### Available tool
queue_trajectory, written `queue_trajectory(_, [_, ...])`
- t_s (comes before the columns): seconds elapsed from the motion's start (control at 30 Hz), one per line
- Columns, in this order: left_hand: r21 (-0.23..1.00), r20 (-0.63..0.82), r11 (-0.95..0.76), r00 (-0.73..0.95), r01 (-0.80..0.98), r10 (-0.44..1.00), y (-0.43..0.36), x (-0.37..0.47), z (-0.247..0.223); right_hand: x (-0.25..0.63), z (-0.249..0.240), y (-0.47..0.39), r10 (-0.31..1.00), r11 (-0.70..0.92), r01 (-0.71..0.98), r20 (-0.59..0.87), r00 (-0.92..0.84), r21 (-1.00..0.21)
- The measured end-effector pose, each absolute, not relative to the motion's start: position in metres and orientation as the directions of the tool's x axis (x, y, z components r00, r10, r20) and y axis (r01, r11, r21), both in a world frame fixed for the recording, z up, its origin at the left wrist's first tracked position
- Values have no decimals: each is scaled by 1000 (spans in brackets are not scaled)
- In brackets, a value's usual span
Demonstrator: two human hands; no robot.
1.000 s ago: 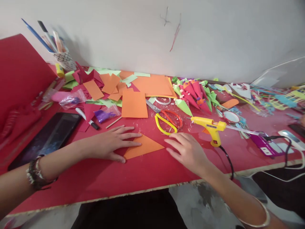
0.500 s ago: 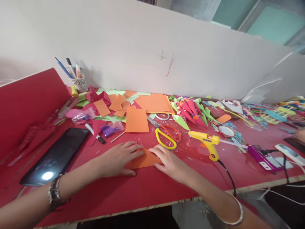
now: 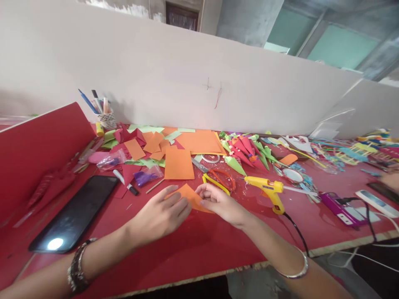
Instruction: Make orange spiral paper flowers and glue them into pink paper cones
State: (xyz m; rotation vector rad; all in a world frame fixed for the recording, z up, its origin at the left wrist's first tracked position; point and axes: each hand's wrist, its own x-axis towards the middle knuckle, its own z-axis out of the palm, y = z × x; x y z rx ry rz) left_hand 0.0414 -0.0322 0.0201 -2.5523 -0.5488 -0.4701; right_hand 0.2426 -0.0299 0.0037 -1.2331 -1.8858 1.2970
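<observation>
An orange paper (image 3: 190, 196) with a pointed top edge is between my hands, near the middle of the red table. My left hand (image 3: 165, 211), fingers curled, holds its left side. At its right side, my right hand (image 3: 220, 203) pinches the paper between thumb and fingers. Just behind lies a flat orange rectangle (image 3: 179, 164), and beside it are scissors (image 3: 218, 179) with red and yellow handles. To the right rests a yellow glue gun (image 3: 266, 189).
On the left are a black phone (image 3: 76, 214), a marker (image 3: 125, 182) and a pen cup (image 3: 107, 120). Pink and green paper cones (image 3: 246, 151) lie at the back. A purple power strip (image 3: 343, 209) and another person's hand (image 3: 389, 180) are at the right.
The orange paper no longer lies flat under my spread fingers; it is lifted and tilted. My fingers have curled around its sides. The camera view has shifted slightly.
</observation>
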Motion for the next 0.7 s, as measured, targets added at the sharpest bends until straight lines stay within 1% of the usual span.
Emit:
queue_trajectory(0.07, [-363, 451, -787, 833, 499, 320, -29, 40, 25, 242, 13, -29, 909, 231, 420, 42, -414, -878])
queue_trajectory(0.1, [-341, 461, -777, 814, 529, 353, -28, 40, 27, 242, 17, -29, 903, 319, 458, 120, -413, -830])
queue_trajectory(0.17, [-277, 479, -758, 769, 590, 423, -25, 39, 30, 241, 24, -31, 846, 503, 543, 251, -471, -672])
queue_trajectory(0.23, [-217, 493, -750, 733, 625, 469, -24, 41, 32, 239, 27, -34, 768, 630, 595, 288, -572, -498])
queue_trajectory(0.27, [-199, 497, -751, 725, 630, 477, -24, 42, 33, 237, 27, -35, 740, 666, 607, 285, -609, -434])
queue_trajectory(0.33, [-195, 501, -764, 732, 616, 462, -25, 44, 33, 233, 26, -36, 713, 699, 613, 286, -640, -369])
queue_trajectory(0.4, [-222, 510, -776, 749, 590, 423, -26, 46, 33, 230, 24, -35, 714, 697, 611, 288, -638, -375])
queue_trajectory(0.47, [-256, 522, -782, 762, 569, 383, -26, 46, 32, 227, 23, -34, 732, 675, 608, 272, -625, -418])
queue_trajectory(0.57, [-285, 532, -782, 770, 555, 352, -25, 42, 31, 227, 23, -31, 758, 625, 588, 216, -616, -515])
queue_trajectory(0.7, [-328, 514, -764, 783, 556, 350, -20, 28, 30, 231, 27, -28, 771, 552, 534, 150, -619, -641])
